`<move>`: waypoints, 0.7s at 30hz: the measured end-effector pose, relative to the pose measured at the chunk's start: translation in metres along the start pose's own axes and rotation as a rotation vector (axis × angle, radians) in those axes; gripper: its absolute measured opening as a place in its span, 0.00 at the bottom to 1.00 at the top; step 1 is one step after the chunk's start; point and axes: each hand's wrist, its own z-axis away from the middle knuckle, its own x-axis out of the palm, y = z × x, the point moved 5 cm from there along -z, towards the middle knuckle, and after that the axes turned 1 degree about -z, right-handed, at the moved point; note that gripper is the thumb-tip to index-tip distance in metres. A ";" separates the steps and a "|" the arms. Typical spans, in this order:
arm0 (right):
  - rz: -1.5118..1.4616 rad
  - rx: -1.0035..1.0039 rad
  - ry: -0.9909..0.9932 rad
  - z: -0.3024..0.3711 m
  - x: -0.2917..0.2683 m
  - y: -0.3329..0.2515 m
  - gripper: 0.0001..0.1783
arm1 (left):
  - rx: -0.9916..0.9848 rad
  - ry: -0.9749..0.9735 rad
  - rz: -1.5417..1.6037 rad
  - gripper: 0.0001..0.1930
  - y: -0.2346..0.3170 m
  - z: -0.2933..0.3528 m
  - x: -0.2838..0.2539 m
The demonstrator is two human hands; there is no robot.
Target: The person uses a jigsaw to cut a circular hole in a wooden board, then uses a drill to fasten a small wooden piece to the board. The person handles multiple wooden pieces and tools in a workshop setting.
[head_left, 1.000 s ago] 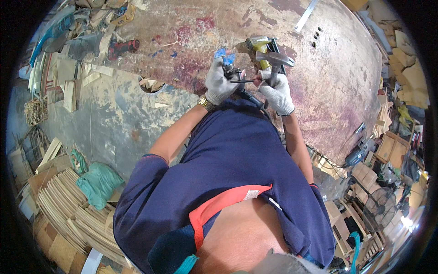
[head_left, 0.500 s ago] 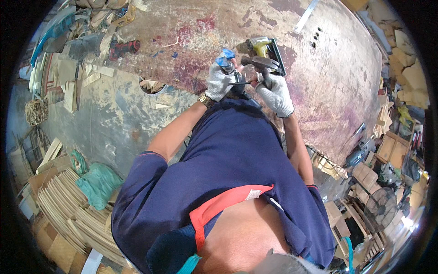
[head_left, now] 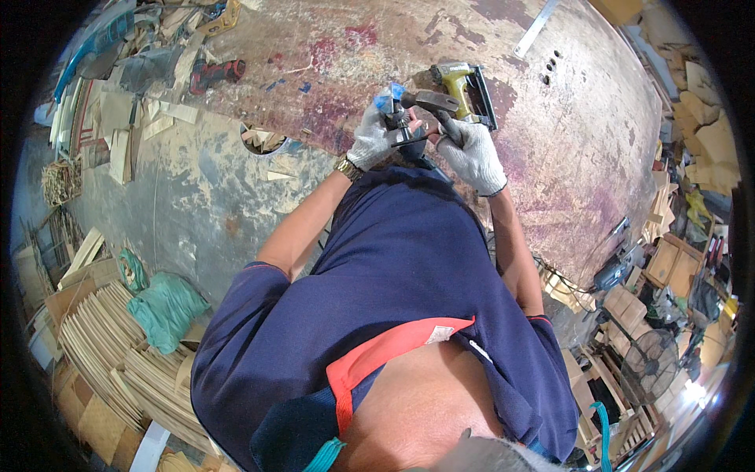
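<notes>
Dark tool (head_left: 413, 150) is grasped in the gloved left hand (head_left: 371, 138), just beyond the blue shirt (head_left: 401, 236). Near it, the hammer (head_left: 437, 102) is gripped by its handle in the right hand (head_left: 475, 157). Between the hands a thin rod (head_left: 407, 142) is seen; by which it is held cannot be told. The left hand could be struck if the hammer is swung askew.

The gloves (head_left: 475, 160) are plain white, the hammer (head_left: 436, 101) dark grey, the nail gun (head_left: 456, 83) yellow-green and black. Crimson blotches mottle the brown tabletop (head_left: 570, 134); toward its far left corner, the drill (head_left: 214, 75) is red-and-black.
</notes>
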 end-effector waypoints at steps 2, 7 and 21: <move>0.033 -0.010 -0.015 0.000 -0.001 -0.001 0.05 | -0.037 -0.033 0.075 0.17 -0.003 0.000 0.001; 0.146 -0.078 0.013 -0.007 -0.005 -0.002 0.05 | -0.080 -0.063 0.223 0.29 -0.011 -0.003 0.002; 0.123 -0.107 0.180 -0.005 0.000 -0.001 0.10 | 0.342 0.298 -0.255 0.26 0.012 0.002 0.009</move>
